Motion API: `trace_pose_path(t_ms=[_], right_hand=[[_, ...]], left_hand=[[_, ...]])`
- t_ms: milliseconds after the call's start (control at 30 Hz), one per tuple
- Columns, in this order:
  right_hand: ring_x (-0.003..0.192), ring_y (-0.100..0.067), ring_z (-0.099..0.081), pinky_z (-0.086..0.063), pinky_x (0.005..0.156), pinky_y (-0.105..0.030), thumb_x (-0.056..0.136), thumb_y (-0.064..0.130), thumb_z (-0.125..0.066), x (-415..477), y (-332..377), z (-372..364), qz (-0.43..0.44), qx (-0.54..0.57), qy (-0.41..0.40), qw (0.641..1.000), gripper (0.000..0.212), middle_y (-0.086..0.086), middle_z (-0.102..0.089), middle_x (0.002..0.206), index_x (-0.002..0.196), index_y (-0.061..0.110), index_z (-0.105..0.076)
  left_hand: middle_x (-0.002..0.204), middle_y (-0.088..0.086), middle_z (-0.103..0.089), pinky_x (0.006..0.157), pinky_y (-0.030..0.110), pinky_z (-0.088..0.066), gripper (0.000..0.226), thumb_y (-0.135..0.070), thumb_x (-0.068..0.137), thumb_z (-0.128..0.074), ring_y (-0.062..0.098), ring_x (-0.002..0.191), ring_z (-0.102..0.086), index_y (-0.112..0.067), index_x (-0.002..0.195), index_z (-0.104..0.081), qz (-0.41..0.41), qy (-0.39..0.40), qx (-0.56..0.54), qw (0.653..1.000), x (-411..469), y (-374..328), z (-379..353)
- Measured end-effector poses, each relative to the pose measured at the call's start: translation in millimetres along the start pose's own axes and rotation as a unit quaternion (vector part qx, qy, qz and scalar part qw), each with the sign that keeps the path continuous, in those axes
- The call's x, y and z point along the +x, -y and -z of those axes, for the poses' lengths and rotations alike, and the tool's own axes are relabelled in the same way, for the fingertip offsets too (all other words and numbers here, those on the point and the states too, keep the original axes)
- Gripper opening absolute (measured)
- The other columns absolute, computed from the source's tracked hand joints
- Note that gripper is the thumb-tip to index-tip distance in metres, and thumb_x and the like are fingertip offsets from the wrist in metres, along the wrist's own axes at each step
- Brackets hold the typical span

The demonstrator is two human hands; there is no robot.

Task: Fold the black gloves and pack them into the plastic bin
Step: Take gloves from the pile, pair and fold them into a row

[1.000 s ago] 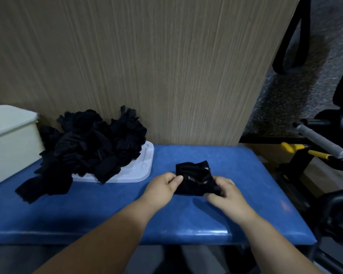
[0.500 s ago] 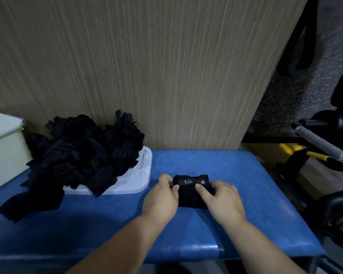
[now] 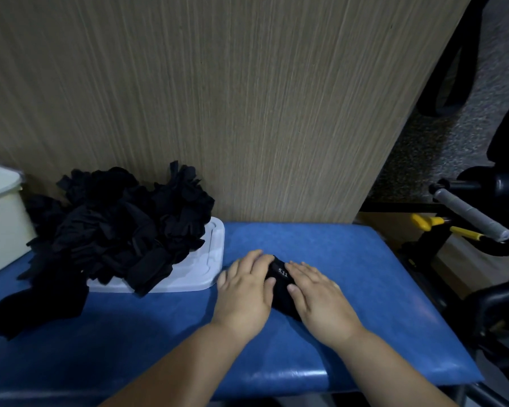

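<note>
**Count on the blue bench**

Two hands: one left hand (image 3: 244, 292), one right hand (image 3: 318, 299). One folded glove (image 3: 281, 290). One heap of black gloves (image 3: 115, 230), too tangled to count singly. One white lid (image 3: 210, 259), one plastic bin (image 3: 0, 230), one blue bench (image 3: 365, 274), two yellow handles (image 3: 423, 223).

"Is it bright here?"

"No, it is dim. The wood wall (image 3: 247, 98) looks gray and dull."

"Does anything shine?"

"Yes. The blue bench (image 3: 365, 259) has a thin white shine on its front edge at 6 o'clock. It gets darker toward 7 o'clock."

"What is hard to see?"

"The glove pile (image 3: 115, 224) at 9 o'clock is one black blob. The white bin (image 3: 0, 218) beside it is smeared. At 3 o'clock it is very dark and grainy. The wall's edge leans over at 1 o'clock."
</note>
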State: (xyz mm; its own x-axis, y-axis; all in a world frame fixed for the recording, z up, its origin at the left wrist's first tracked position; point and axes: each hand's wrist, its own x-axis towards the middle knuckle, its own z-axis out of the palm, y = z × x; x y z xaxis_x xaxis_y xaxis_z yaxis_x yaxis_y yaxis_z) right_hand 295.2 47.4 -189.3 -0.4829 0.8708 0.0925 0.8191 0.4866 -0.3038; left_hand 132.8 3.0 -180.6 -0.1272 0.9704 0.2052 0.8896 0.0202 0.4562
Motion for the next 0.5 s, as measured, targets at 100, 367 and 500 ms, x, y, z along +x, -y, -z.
trace_pose_path(t_ms=[100, 367, 500], right_hand=[[0.145, -0.005, -0.015, -0.012, 0.114, -0.025, 0.086, 0.061, 0.001, -2, 2, 0, -0.027, -0.003, 0.025, 0.999, 0.076, 0.012, -0.025, 0.157, 0.151, 0.029, -0.021], [0.136, -0.014, -0.034, -0.023, 0.111, -0.028, 0.101, 0.047, -0.030, -6, 16, 7, -0.093, 0.038, -0.022, 0.995, 0.052, 0.006, -0.045, 0.145, 0.147, 0.023, -0.035], [0.125, -0.018, -0.045, -0.036, 0.101, -0.026, 0.094, 0.046, -0.048, -6, 21, 13, -0.155, 0.089, -0.033, 0.983, 0.053, -0.001, -0.053, 0.133, 0.140, 0.019, -0.045]], left_hand=[[0.154, -0.021, -0.022, 0.116, 0.034, -0.009, 0.054, -0.051, 0.098, -0.016, 0.004, 0.143, -0.014, -0.038, 0.150, -0.013, -0.031, 0.064, 0.030, 0.997, -1, 7, -6], [0.160, -0.016, -0.009, 0.120, 0.040, 0.005, 0.053, -0.042, 0.103, -0.018, 0.010, 0.148, 0.004, -0.037, 0.152, 0.001, -0.017, 0.111, 0.063, 0.992, 2, 14, -3], [0.161, -0.010, -0.004, 0.120, 0.032, -0.003, 0.057, -0.040, 0.102, -0.026, 0.014, 0.147, 0.001, -0.028, 0.153, -0.004, 0.030, 0.069, 0.021, 0.997, 1, 15, 0]])
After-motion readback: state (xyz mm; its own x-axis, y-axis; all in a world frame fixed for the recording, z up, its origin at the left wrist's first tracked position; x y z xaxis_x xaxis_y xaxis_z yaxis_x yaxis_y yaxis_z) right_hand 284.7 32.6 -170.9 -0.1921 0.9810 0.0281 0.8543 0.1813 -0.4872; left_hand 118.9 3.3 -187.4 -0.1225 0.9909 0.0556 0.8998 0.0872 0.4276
